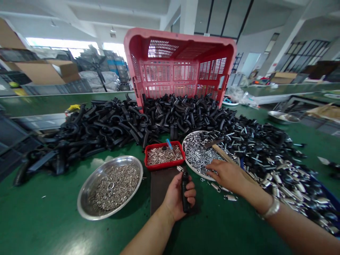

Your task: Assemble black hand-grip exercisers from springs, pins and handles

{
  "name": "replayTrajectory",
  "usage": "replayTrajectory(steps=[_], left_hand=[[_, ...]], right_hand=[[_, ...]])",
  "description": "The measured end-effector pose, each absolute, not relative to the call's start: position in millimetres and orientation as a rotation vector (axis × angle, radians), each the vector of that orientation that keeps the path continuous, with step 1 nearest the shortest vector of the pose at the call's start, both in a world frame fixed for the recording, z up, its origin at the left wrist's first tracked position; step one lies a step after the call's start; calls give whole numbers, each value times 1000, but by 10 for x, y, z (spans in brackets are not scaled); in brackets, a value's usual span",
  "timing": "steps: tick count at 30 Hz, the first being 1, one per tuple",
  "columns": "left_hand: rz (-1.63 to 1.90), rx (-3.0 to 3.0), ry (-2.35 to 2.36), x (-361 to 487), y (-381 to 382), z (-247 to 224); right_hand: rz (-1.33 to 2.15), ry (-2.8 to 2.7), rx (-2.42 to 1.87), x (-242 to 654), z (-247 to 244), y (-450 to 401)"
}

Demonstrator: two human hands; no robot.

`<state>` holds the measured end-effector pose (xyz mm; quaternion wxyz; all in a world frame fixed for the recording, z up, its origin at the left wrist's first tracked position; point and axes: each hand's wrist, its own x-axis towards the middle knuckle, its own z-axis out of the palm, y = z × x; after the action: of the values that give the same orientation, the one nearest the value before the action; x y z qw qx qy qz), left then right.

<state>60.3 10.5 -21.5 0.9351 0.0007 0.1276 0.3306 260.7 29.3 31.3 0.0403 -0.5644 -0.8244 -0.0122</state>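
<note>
My left hand (176, 196) is wrapped round a black handle-like part (185, 194), held upright with a small silver spring (180, 169) at its top end. Beneath that hand lies a dark flat plate (158, 189). My right hand (225, 175) reaches over the near edge of a white round tray (187, 164) of small metal pieces (198, 152); its fingertips touch or hover just above the pieces, and whether they pinch one is too small to tell. A hammer with a wooden handle (223, 154) lies across the tray, beside my right hand.
A red tray (164, 165) of pins and a steel bowl (83, 203) of small metal parts stand left of the white tray. Black curved parts (114, 124) pile up before a tipped red crate (180, 35). Springs (230, 197) lie near my right wrist; black parts with bolts (255, 141) heap at right.
</note>
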Motion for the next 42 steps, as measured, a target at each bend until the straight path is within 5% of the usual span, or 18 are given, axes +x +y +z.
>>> replayTrajectory(steps=[14,31,42], left_hand=[[649,22,248,632,107,-268],[720,25,553,642,113,-156],[769,23,409,605,91,-215]], right_hand=[[277,-2243,-1344,2227,331,244],[-47,-2539,-1519,1958,207,121],[93,-2567,-1433,2041,300,200]])
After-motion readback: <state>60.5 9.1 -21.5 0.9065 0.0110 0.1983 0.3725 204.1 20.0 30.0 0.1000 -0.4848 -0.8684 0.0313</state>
